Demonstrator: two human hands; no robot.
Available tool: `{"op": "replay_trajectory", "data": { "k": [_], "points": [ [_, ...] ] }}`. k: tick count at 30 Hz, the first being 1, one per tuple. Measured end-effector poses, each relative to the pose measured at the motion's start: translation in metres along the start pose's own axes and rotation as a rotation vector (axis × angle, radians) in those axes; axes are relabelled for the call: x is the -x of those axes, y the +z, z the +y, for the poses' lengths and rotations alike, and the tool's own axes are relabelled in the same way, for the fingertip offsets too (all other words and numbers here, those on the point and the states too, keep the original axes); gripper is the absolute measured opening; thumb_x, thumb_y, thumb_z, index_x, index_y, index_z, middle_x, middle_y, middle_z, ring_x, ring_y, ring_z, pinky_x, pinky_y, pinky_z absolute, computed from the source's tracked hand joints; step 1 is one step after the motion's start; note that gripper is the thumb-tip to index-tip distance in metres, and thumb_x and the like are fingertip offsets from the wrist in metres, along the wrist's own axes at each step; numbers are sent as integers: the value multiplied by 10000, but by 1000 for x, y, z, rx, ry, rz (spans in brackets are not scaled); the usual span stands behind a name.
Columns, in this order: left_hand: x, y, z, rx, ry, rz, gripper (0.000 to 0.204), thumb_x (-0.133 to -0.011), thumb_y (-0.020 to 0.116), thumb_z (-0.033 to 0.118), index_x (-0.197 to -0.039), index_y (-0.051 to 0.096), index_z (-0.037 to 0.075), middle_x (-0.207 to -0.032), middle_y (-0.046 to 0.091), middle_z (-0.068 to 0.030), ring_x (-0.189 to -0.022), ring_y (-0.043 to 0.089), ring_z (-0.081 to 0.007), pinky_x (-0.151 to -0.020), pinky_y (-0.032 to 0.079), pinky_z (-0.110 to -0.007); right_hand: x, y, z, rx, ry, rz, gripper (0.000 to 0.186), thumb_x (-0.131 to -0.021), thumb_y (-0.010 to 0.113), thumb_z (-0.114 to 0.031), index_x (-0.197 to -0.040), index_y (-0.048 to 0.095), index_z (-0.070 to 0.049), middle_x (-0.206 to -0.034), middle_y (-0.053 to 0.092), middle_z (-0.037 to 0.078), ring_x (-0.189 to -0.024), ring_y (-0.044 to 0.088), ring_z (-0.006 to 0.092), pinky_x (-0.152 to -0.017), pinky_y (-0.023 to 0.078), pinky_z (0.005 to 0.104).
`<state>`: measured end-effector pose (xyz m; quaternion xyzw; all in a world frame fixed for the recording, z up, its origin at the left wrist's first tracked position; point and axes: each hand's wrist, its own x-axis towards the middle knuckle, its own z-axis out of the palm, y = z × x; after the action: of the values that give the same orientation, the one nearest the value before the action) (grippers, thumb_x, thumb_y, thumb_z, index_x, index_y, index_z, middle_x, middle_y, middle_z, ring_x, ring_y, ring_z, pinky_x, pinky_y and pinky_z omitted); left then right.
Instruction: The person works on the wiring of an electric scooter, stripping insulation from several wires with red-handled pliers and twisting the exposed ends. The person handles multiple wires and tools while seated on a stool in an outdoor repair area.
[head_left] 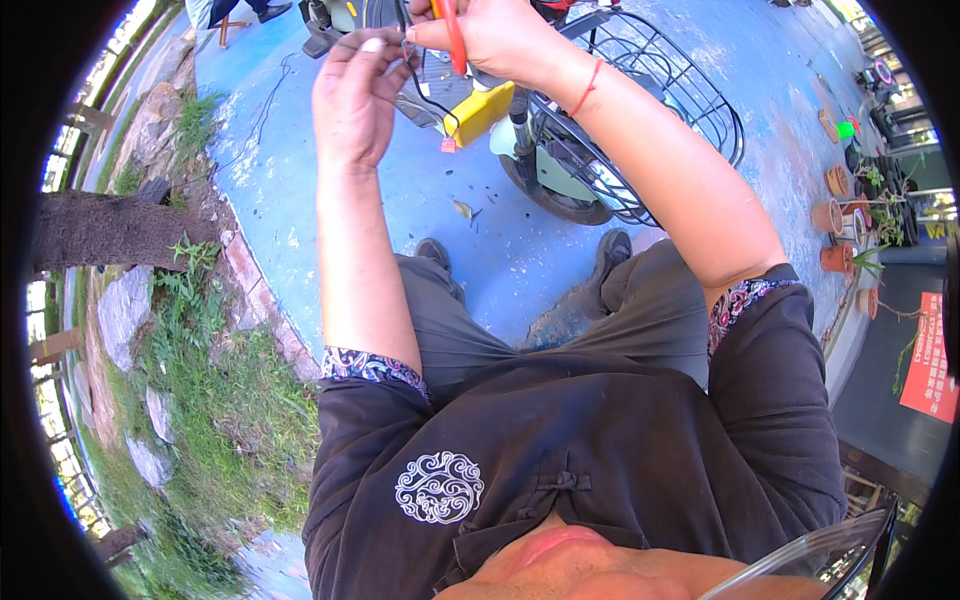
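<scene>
My left hand (350, 115) is raised at the top of the view, its thumb and fingers pinched on a thin wire (406, 50) with a reddish strand. Close beside it, my right hand (505, 42) is closed around a tool with orange handles (456, 45); its working end is hidden, so its exact kind does not show. A black cable (428, 100) runs down from between the hands to a yellow box (478, 113), which has a small red tag (448, 146) by it. Both hands are over the grey footboard (420, 108) of a scooter.
A black wire basket (690, 100) and a wheel (555, 200) of the scooter stand at the right of my hands. Blue painted ground (290, 190) lies below. Flowerpots (836, 258) line the right side; rocks (125, 315) and grass are on the left. A person's leg (205, 12) shows at the far left.
</scene>
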<state>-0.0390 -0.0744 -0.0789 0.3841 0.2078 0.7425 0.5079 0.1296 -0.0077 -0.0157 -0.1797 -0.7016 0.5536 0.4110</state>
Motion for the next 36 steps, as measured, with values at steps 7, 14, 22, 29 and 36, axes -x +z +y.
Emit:
{"op": "replay_trajectory", "data": {
  "k": [7,14,22,29,36],
  "points": [
    [5,2,-6,-43,-63,1,69,-935,683,41,-1003,675,31,-901,720,-88,-784,692,-195,-752,564,-338,1,7,-6,65,44,-12,200,-870,731,-31,-1007,586,-41,-799,591,5,-671,566,86,-585,475,251],
    [7,0,-12,219,-144,39,62,-942,632,20,-988,668,41,-900,702,-67,-803,661,-190,-774,527,-361,3,8,-10,330,-59,-33,193,-878,701,-22,-1032,585,-37,-833,600,10,-775,593,107,-700,518,275],
    [5,10,-15,231,-96,10,26,-988,651,49,-1014,652,53,-886,680,-62,-743,594,-159,-698,494,-319,7,3,7,-8,-15,-29,296,-832,772,-90,-1053,607,17,-875,675,53,-795,646,103,-699,528,261],
    [8,25,-21,-71,66,72,172,-942,708,9,-1061,584,20,-841,621,-37,-705,562,-121,-649,469,-253,12,13,11,-76,-25,225,277,-831,768,-71,-1032,603,24,-877,667,48,-781,627,109,-683,521,266],
    [8,17,-27,-51,108,124,174,-953,692,22,-1078,571,29,-911,623,-28,-709,558,-102,-629,462,-248,19,11,14,108,-70,165,261,-867,773,-76,-1030,585,2,-868,674,45,-778,625,92,-680,513,252]
  ]
}}
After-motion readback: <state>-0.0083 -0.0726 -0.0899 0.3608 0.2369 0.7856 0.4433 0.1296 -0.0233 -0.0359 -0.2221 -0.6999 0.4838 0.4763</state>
